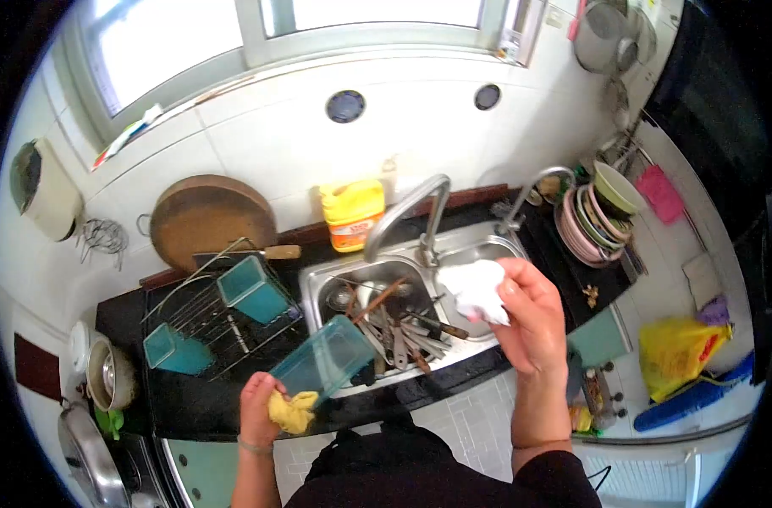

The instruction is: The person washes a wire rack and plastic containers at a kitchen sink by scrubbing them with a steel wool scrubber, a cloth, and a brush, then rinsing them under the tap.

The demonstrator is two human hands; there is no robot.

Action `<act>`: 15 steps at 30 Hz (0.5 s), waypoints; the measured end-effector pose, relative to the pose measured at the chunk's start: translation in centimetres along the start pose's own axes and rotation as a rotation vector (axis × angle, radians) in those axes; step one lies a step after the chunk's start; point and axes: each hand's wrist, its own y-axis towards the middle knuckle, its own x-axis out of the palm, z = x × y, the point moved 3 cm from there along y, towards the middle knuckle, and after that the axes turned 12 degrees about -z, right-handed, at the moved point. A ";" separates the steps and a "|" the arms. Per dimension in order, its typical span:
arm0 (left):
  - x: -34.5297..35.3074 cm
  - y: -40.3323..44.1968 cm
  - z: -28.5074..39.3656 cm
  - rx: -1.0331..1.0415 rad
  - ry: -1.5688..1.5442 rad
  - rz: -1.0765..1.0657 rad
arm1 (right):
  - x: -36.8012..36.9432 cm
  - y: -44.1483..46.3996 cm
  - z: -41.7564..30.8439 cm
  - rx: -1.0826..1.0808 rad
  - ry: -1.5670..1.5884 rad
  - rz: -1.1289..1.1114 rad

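Nearest to my camera: the dark shirt (386, 478) at the bottom of the view, and raised ahead of it on one side the right hand (532, 317), thumb and fingers pinching a crumpled white wad (473, 288). Bright glare on the wad; from here I cannot tell whether it is cloth or paper. I see the left hand (261, 411) grasping the near end of a clear teal box (322, 360), with a yellow cloth (292, 411) bunched between its fingers and lying against the box. Box position: tilted above the front edge of the black countertop (195, 413), its far end overlapping, in my view, the front left corner of the double sink (311, 288); contact with the rim I cannot judge. In the sink's left basin I log a heap of utensils (400, 339), metal and wooden handles mixed. A curved faucet (434, 220) stands at the sink's back edge, with a yellow jug (352, 216) just beside it, towards the countertop's left end. Near that end I note a wire rack (240, 333) bearing two more teal boxes, one (252, 289) towards its back right corner, the other (179, 351) at its front left corner. A large round pan (208, 216) leans on the wall behind the rack. Near the countertop's right end stands a stack of bowls (589, 224).
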 end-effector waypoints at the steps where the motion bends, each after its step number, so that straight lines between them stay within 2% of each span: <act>1: -0.2 0.0 -0.2 0.002 -0.014 0.003 | -0.2 0.0 0.0 -0.018 0.016 -0.006; 8: -0.3 -0.3 -0.4 0.010 0.024 -0.017 | 0.0 -0.1 0.0 -0.070 0.128 -0.033; 11: -0.1 -0.4 -0.5 -0.004 -0.017 0.021 | 3.1 -1.0 -1.0 -0.059 0.200 -0.283; 13: -4.9 0.1 -3.7 -0.048 -0.127 0.005 | 6.7 -2.1 -3.0 0.028 0.200 -0.487; 15: -0.7 -0.2 -1.2 -0.031 -0.010 0.005 | 9.4 -3.0 -4.3 0.036 0.134 -0.713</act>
